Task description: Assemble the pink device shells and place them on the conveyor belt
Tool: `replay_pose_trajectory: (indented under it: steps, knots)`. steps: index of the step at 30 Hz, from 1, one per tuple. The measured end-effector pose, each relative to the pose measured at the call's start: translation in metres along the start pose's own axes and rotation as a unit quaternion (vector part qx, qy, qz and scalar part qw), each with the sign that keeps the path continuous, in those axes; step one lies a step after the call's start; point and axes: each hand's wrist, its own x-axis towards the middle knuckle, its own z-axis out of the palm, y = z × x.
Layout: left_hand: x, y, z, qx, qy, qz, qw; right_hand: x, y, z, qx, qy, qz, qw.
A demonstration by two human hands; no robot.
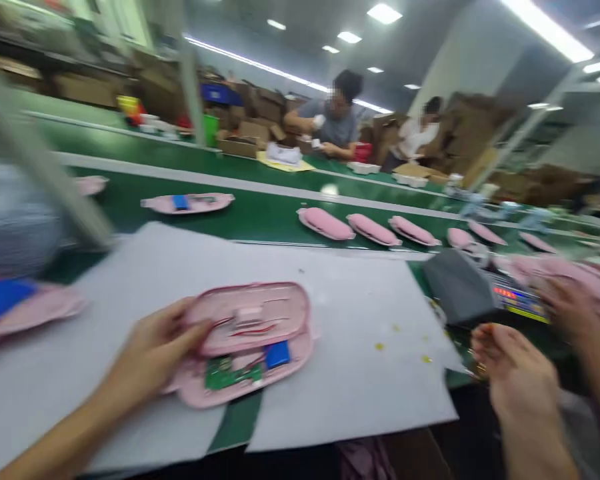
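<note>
Pink casing (245, 343) sits open on the white sheet (360, 373) right in front, two halves stacked a bit crooked, with a green circuit board (225, 375), a blue battery (278, 354) and red wires showing inside. Left hand (153, 353) has its fingers curled round the casing's left edge, thumb on top, so it's grasping that. Right hand (513, 373) is off to the right, well apart from the casing, near a grey box with a lit display (480, 290); fingers look loosely curled but it's blurry, honestly can't tell if they hold anything. Another person's hand (573, 310) is just beyond it. Behind the sheet, the green conveyor belt (260, 217) carries a row of closed pink shells (373, 228) and one opened unit (187, 202). Two people work at the far side among cardboard boxes (260, 107).
</note>
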Motion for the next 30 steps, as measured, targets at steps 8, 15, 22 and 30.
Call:
replay_pose_trajectory:
  steps: [8,15,22,30]
  knots:
    - [-0.021,0.011,0.009,-0.114,-0.071,0.015,0.991,-0.148,-0.036,0.202,-0.199,-0.615,-0.298,0.702]
    - [-0.023,-0.005,0.01,-0.159,-0.067,0.058,0.983,-0.169,-0.004,0.241,-0.386,-0.584,-0.518,0.492]
    - [-0.029,-0.002,0.009,-0.097,-0.046,0.099,0.989,-0.174,-0.002,0.237,-0.398,-0.54,-0.561,0.485]
    - [-0.027,-0.004,0.011,-0.1,-0.05,0.089,0.99,-0.165,-0.007,0.236,-0.392,-0.582,-0.534,0.471]
